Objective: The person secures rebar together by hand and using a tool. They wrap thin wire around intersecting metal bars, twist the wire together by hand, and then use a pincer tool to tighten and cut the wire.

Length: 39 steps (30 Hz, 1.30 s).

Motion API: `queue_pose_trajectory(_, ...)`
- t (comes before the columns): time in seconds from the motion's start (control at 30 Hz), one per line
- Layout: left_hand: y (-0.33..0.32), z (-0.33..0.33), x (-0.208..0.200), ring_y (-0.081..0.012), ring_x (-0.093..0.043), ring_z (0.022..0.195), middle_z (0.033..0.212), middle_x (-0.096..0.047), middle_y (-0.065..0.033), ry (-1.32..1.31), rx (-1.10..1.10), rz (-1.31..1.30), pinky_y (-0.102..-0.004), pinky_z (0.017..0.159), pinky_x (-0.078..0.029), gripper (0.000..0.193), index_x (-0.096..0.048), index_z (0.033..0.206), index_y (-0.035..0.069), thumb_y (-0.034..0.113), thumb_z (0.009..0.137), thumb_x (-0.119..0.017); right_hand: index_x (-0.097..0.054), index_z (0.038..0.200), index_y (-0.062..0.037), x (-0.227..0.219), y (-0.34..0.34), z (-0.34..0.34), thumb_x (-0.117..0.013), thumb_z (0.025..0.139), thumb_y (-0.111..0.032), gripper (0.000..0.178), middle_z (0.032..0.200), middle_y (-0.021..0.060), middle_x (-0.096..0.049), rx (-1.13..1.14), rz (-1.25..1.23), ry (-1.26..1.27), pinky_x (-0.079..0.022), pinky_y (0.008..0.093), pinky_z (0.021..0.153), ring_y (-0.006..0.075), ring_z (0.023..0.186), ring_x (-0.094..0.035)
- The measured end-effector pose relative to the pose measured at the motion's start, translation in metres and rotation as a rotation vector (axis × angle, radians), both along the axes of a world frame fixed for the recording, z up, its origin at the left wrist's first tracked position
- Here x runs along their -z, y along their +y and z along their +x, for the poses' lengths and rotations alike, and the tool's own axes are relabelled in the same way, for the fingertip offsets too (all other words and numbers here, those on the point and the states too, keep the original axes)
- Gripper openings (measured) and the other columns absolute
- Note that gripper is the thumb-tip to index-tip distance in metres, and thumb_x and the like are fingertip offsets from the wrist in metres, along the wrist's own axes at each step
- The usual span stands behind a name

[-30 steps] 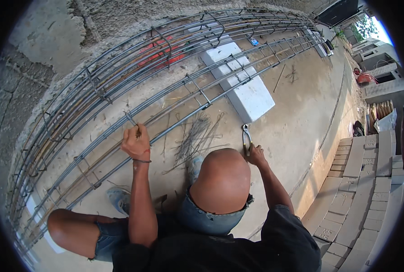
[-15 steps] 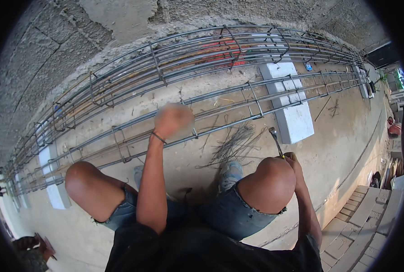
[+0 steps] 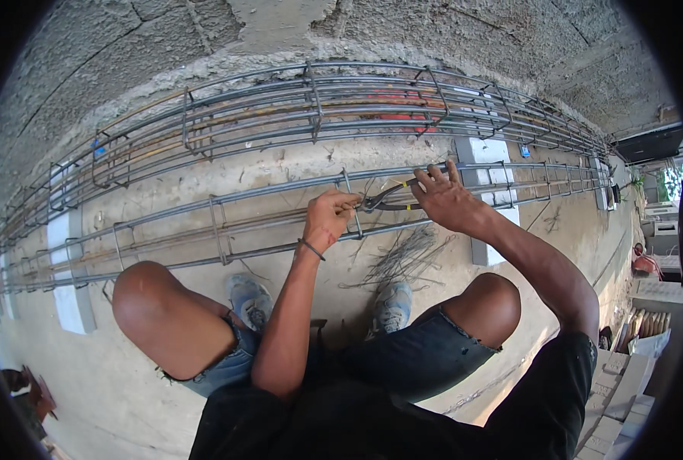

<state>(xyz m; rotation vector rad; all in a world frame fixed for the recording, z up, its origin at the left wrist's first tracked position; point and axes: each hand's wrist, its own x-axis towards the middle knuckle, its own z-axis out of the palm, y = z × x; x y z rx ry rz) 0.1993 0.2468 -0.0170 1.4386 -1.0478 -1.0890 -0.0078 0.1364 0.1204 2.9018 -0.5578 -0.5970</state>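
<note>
My right hand (image 3: 450, 201) grips a pair of dark pliers (image 3: 395, 205) with yellow bands on the handles, which stand spread apart. The plier jaws point left, at a stirrup (image 3: 354, 216) of the nearer rebar cage (image 3: 272, 189). My left hand (image 3: 330, 218) is closed in a pinch beside the jaws, its fingertips at the cage's middle bars; what is between them is too small to make out. Below the cage, a loose heap of thin tie wires (image 3: 408, 257) lies on the floor between cage and shoes.
A second, longer rebar cage (image 3: 249, 115) runs behind the first, along a rough concrete wall (image 3: 165, 54). White blocks (image 3: 69, 299) bear the cages at left and right. Something red (image 3: 402, 123) lies behind the bars. Stacked blocks (image 3: 613, 391) stand at the lower right.
My right hand has come up from beside the right knee to the nearer cage with the pliers. My left hand has shifted right and a little down along the bars.
</note>
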Motion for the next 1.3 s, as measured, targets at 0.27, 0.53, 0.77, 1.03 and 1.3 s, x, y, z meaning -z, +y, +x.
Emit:
queue_pose_trajectory(0.27,-0.006,-0.002,-0.013,-0.0127,-0.064,0.080,0.090,-0.067,-0.0060,-0.028,0.051,0.105,-0.0224,0.070,-0.049,0.031,-0.071,0.102,0.006,-0.009,0.075,-0.065,-0.049,0.120,0.0055,-0.005,-0.002,0.004,-0.042,0.089,-0.007,0.035,0.127,0.0227,-0.043,-0.039,0.017,-0.003,-0.027,0.0665,0.103,0.0426,0.123,-0.042)
queue_pose_trajectory(0.53,-0.004,0.001,-0.011,-0.0115,-0.063,0.077,0.089,-0.067,-0.0050,0.021,0.040,0.089,-0.0218,0.068,-0.048,0.031,-0.071,0.101,0.007,-0.009,0.075,-0.065,-0.048,0.111,0.0038,-0.033,0.001,0.030,-0.042,0.086,-0.006,0.028,0.109,0.0226,-0.046,0.146,0.204,0.096,-0.029,0.0636,0.101,0.0391,0.109,-0.047)
queue_pose_trajectory(0.77,-0.007,-0.004,-0.008,-0.0109,-0.063,0.075,0.090,-0.067,-0.0054,0.133,0.010,0.058,-0.0212,0.069,-0.050,0.035,-0.071,0.102,0.009,-0.011,0.074,-0.065,-0.046,0.108,0.0038,-0.036,-0.006,0.023,-0.042,0.085,-0.005,0.025,0.105,0.0228,-0.046,0.049,0.134,0.092,-0.029,0.0636,0.101,0.0375,0.105,-0.047)
queue_pose_trajectory(1.03,-0.007,-0.002,-0.012,-0.0100,-0.061,0.074,0.088,-0.067,-0.0054,0.137,0.005,0.088,-0.0206,0.067,-0.049,0.033,-0.071,0.101,0.007,-0.010,0.074,-0.065,-0.048,0.112,0.0039,-0.025,-0.003,0.023,-0.043,0.085,-0.006,0.029,0.109,0.0211,-0.044,-0.119,-0.040,0.118,-0.023,0.0640,0.106,0.0371,0.111,-0.044)
queue_pose_trajectory(1.3,-0.004,-0.002,-0.011,-0.0099,-0.062,0.074,0.088,-0.068,-0.0051,0.125,0.002,0.036,-0.0209,0.067,-0.048,0.031,-0.071,0.099,0.005,-0.011,0.073,-0.064,-0.048,0.109,0.0035,-0.031,-0.001,0.025,-0.042,0.091,-0.012,0.024,0.106,0.0219,-0.047,-0.076,-0.020,0.161,-0.029,0.0651,0.101,0.0373,0.109,-0.048)
